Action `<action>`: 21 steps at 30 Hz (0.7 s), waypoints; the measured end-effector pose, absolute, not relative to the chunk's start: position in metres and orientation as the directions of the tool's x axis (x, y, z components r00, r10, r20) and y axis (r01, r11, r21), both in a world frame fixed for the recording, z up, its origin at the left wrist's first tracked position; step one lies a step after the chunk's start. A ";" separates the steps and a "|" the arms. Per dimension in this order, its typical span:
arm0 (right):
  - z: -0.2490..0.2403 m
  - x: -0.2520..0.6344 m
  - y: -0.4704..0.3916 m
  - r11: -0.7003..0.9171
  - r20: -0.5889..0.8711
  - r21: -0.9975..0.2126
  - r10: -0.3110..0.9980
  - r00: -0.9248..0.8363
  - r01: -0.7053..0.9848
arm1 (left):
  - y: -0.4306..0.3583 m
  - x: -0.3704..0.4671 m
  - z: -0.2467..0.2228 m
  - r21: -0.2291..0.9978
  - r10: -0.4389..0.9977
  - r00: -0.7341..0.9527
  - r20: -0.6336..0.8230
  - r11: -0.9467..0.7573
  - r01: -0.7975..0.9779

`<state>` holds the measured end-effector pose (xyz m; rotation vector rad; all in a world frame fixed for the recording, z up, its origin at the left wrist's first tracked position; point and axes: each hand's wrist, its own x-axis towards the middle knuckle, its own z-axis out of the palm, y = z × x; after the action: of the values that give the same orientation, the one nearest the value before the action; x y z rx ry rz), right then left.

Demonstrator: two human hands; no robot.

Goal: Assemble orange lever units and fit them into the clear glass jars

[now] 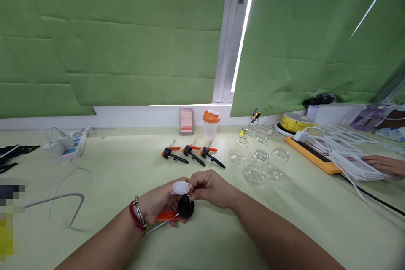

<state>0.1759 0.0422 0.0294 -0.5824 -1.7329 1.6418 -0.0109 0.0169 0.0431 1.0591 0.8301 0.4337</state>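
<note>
My left hand [161,204] is closed around a bottle top with a round black cap [186,207], an orange lever [167,215] and a thin metal rod [156,228] that points down to the left. A translucent white sleeve-like piece [181,188] sits at the left fingertips; whether it is worn or held I cannot tell. Right beside it, my right hand [210,187] pinches at the upper part of the black cap, and what lies between its fingertips is hidden. Beyond my hands, three similar black and orange bottle tops [193,155] lie in a row.
Several clear glass jars [260,161] stand right of centre, with screwdrivers [255,116] behind. An orange-lidded cup [211,124] and a phone [186,121] are at the wall. Power strips [311,156] and cables flank the table. Another person's hand [386,165] touches papers at right.
</note>
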 end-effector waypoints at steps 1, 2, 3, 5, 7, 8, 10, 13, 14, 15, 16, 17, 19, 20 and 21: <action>0.029 0.175 0.042 0.113 0.166 -0.986 0.713 -0.682 -0.123 | 0.017 -0.010 0.044 0.893 0.676 0.628 -0.386 0.444 0.071; 0.029 0.175 0.041 0.117 0.165 -0.986 0.710 -0.685 -0.116 | 0.016 -0.010 0.044 0.894 0.677 0.626 -0.386 0.443 0.072; 0.029 0.174 0.041 0.120 0.164 -0.986 0.711 -0.684 -0.112 | 0.016 -0.010 0.045 0.894 0.679 0.624 -0.388 0.443 0.073; 0.027 0.174 0.041 0.129 0.165 -0.986 0.711 -0.683 -0.104 | 0.016 -0.009 0.046 0.893 0.683 0.617 -0.392 0.443 0.077; 0.025 0.174 0.042 0.135 0.166 -0.986 0.711 -0.683 -0.100 | 0.015 -0.009 0.047 0.890 0.687 0.606 -0.401 0.448 0.081; 0.024 0.174 0.042 0.132 0.166 -0.986 0.709 -0.685 -0.102 | 0.015 -0.009 0.048 0.890 0.689 0.602 -0.404 0.449 0.083; 0.022 0.175 0.043 0.115 0.161 -0.987 0.701 -0.695 -0.112 | 0.014 -0.008 0.049 0.891 0.690 0.601 -0.403 0.445 0.087; 0.021 0.175 0.044 0.090 0.152 -0.988 0.690 -0.708 -0.124 | 0.013 -0.008 0.050 0.894 0.687 0.609 -0.398 0.439 0.088; 0.021 0.175 0.044 0.084 0.149 -0.988 0.689 -0.709 -0.126 | 0.014 -0.009 0.050 0.894 0.685 0.611 -0.396 0.440 0.086; 0.021 0.175 0.044 0.078 0.145 -0.989 0.690 -0.709 -0.127 | 0.014 -0.009 0.049 0.894 0.684 0.613 -0.395 0.441 0.083; 0.021 0.175 0.044 0.072 0.141 -0.989 0.692 -0.708 -0.127 | 0.014 -0.009 0.049 0.894 0.683 0.616 -0.393 0.441 0.082; 0.021 0.175 0.043 0.068 0.139 -0.989 0.696 -0.705 -0.128 | 0.014 -0.009 0.049 0.894 0.681 0.619 -0.392 0.440 0.082; 0.021 0.175 0.043 0.066 0.135 -0.990 0.703 -0.698 -0.125 | 0.015 -0.008 0.048 0.895 0.683 0.618 -0.389 0.438 0.080; 0.021 0.174 0.043 0.064 0.132 -0.990 0.706 -0.696 -0.123 | 0.015 -0.008 0.048 0.895 0.684 0.616 -0.391 0.438 0.081; 0.022 0.174 0.043 0.060 0.128 -0.991 0.707 -0.696 -0.121 | 0.015 -0.008 0.048 0.895 0.685 0.614 -0.392 0.439 0.082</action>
<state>0.1745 0.0428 0.0216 -0.5885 -1.7202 1.7041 -0.0082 0.0149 0.0481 1.0703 0.8540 0.4376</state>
